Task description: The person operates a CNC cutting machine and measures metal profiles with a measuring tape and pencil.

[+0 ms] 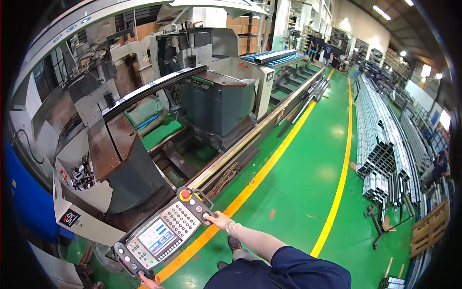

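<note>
A control panel [180, 212] with a lit screen [157, 237], rows of keys and a red emergency stop button [185, 194] stands tilted in front of me. My right hand [220, 220] grips its right end, a digit resting on a round button there. At the lower left corner, my left hand [150, 282] holds the panel's edge with the thumb by another button; the frame's bottom cuts off part of this hand. Behind the panel, a long dark metal profile [149, 91] lies across the two heads of a large sawing machine [216, 106].
Metal offcuts [83, 174] fill a bin on the machine's left. Yellow lines [337, 212] run along the green floor [293, 192]. Stacked metal tubes [380, 139] and a wooden pallet [429, 229] stand at the right. Two people [326, 53] are far back; another person [438, 168] is at the right edge.
</note>
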A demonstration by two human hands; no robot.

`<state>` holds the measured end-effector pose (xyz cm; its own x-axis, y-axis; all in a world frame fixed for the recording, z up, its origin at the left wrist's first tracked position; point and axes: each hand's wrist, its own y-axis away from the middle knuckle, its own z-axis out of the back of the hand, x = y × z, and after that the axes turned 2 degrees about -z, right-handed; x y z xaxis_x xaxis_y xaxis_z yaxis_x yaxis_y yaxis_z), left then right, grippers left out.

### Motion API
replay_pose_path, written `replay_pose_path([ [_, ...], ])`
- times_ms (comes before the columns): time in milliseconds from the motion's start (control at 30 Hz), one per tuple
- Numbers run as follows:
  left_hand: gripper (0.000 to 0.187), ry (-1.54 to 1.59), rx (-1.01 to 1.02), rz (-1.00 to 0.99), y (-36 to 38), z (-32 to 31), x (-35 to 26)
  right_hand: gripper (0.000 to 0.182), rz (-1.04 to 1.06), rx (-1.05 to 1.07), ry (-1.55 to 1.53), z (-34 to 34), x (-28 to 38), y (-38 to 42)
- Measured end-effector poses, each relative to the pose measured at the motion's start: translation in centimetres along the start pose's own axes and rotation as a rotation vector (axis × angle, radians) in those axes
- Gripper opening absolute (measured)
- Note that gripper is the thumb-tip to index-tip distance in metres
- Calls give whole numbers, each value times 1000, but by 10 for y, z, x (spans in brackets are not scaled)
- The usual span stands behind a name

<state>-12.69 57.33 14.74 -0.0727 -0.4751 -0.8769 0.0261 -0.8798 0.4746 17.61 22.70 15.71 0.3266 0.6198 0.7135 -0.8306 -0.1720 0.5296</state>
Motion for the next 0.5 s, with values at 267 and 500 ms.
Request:
replay_pose_path([
  [267, 77, -17, 90, 20, -44, 13, 33, 90, -45, -73, 75, -4, 4, -16],
  [500, 78, -18, -1, 3, -52, 11, 38, 87, -91, -19, 111, 13, 23, 3],
])
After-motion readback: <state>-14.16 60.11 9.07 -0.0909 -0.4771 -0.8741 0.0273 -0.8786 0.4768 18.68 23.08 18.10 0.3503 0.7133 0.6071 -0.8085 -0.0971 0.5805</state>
